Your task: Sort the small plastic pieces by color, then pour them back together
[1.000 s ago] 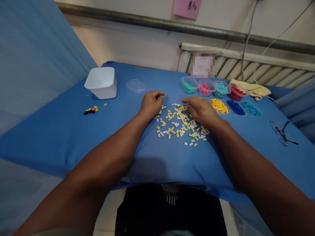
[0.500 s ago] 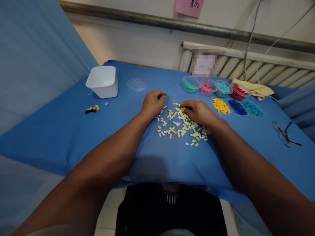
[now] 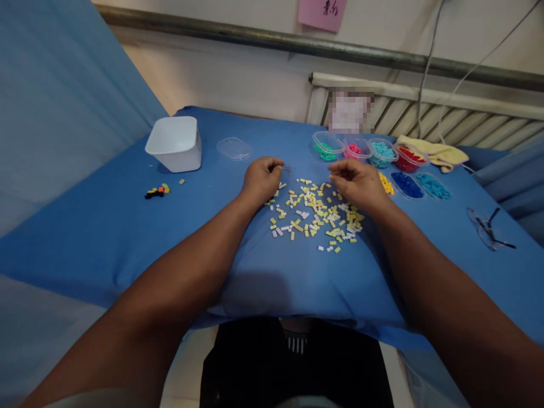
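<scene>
Small pale yellow and white toy building bricks (image 3: 322,214) lie scattered over the blue cloth in front of me. My left hand (image 3: 262,182) rests at the left edge of this spread, its fingers curled in and the thumb close to the forefinger. Whatever may be inside it is hidden. Over the upper right part of the spread is my right hand (image 3: 356,180), fingers bent, with a gap between the fingertips and the thumb. No brick shows clearly in that gap. It partly covers a container of yellow bricks (image 3: 386,184).
Clear tubs hold green bricks (image 3: 325,152), pink bricks (image 3: 352,151), light blue bricks (image 3: 382,150) and red bricks (image 3: 408,158). Nearer are dark blue bricks (image 3: 407,185), teal bricks (image 3: 433,187) and eyeglasses (image 3: 487,231). Leftward stand a white bin (image 3: 174,144), a clear lid (image 3: 234,148) and mixed bricks (image 3: 157,191).
My right hand has shifted right and slightly up off the bricks, its thumb parting from the fingers. My left hand stays almost where it was. The view has shifted slightly.
</scene>
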Available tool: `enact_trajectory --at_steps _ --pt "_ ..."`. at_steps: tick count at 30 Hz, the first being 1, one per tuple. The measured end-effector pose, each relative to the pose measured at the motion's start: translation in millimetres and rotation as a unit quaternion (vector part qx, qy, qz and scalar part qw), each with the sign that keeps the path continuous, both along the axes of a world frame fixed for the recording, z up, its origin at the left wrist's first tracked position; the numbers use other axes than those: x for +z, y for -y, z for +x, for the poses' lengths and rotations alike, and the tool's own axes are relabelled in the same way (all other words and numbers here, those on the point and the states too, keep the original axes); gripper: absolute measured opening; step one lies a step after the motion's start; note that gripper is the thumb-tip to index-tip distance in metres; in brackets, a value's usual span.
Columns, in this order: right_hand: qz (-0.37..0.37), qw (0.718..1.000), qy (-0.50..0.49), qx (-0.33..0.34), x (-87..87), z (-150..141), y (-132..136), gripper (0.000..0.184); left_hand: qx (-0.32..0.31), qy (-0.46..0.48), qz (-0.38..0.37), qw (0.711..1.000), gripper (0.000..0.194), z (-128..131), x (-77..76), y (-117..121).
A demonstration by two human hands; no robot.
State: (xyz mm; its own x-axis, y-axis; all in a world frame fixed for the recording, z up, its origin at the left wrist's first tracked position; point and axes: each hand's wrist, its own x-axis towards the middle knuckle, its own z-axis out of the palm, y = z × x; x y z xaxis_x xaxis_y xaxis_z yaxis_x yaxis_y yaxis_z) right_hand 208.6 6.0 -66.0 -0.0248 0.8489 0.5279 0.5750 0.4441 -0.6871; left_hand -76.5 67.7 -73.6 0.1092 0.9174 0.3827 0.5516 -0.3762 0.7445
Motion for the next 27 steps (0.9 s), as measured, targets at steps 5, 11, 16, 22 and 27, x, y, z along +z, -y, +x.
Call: enact_trajectory --at_steps 5,11,16,22,27 --pt "0.071 0.973 -0.019 -0.219 1.3 78 -6 0.024 -0.015 0.041 -0.024 0.999 0.03 0 3.6 1" --pt "0.035 0.95 0.01 -0.311 -15.5 123 -1 0.023 -0.105 0.177 -0.149 0.967 0.041 13 10.4 16" --pt "0.018 0.949 0.032 -0.313 -22.3 120 0 0.027 -0.193 0.296 -0.182 0.917 0.049 15 17.3 25" --pt "0.05 0.944 0.027 -0.324 -14.4 110 3 0.03 -0.114 0.288 -0.16 0.937 0.057 6 17.0 14" --pt "0.015 0.986 0.105 -0.132 -5.2 50 15 0.047 -0.153 0.256 -0.194 0.935 0.069 20 12.7 26"
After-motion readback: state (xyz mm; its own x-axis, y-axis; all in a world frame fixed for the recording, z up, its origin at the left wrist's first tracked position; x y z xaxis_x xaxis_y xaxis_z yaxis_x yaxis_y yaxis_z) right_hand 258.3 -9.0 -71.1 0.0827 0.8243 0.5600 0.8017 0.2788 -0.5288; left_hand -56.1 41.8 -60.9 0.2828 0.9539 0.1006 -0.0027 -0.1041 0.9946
